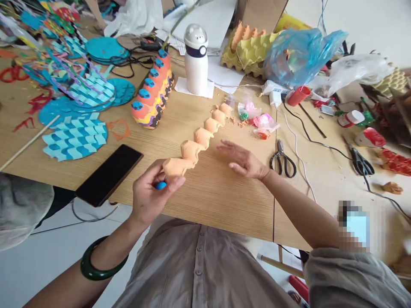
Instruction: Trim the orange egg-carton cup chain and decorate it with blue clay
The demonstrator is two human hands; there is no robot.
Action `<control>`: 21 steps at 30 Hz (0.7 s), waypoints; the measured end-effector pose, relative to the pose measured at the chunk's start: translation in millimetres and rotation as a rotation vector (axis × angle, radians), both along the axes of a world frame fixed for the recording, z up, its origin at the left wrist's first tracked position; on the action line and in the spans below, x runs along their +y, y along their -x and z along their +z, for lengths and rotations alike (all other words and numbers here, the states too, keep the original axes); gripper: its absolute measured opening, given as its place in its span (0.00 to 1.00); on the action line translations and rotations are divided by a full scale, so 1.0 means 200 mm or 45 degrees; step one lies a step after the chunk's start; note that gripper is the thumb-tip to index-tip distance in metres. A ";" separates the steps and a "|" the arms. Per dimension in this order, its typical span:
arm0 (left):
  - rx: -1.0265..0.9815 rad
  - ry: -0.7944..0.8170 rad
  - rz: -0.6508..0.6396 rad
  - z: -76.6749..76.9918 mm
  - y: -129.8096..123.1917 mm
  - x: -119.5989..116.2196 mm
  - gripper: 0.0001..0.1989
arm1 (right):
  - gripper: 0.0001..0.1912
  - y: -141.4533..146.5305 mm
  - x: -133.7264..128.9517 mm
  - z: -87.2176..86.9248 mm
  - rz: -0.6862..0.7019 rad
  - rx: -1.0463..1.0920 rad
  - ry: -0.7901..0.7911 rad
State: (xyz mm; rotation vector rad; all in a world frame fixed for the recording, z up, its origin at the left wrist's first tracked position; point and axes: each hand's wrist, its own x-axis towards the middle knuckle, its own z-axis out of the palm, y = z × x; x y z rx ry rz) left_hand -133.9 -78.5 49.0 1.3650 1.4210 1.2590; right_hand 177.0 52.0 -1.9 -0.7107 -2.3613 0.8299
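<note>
A row of orange egg-carton cups (203, 137) slants away from me above the wooden table. My left hand (152, 188) grips its near end, thumb on one side and fingers beneath. A small blue ball-like piece (160, 185) shows between that hand's thumb and fingers; how it is held is partly hidden. To the right of the strip, my right hand (242, 159) hovers over or rests on the tabletop, fingers stretched and holding nothing. Beyond the strip lies a finished-looking painted carton caterpillar (152, 92) in orange, yellow and purple with blue spots.
Black-handled scissors (281, 160) lie right of my right hand. A dark phone (109, 175) sits at the table's front edge, near blue paper-scale discs (77, 137). Behind stand a white bottle (196, 64), small clay bags (257, 117), egg trays (250, 51) and a blue plastic bag (298, 55).
</note>
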 end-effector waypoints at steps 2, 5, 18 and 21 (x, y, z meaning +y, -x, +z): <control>0.101 -0.071 -0.020 -0.02 -0.01 -0.05 0.13 | 0.25 -0.01 -0.03 -0.03 -0.047 0.060 0.092; 0.183 -0.172 -0.068 -0.06 -0.06 -0.11 0.17 | 0.22 -0.07 0.08 -0.06 -0.372 0.206 0.091; 0.661 -0.063 -0.296 -0.22 -0.32 -0.16 0.22 | 0.15 0.06 -0.01 0.01 -1.060 0.388 0.262; 0.454 0.001 -0.302 -0.19 -0.33 -0.14 0.20 | 0.17 0.06 -0.07 0.01 -1.148 0.397 0.116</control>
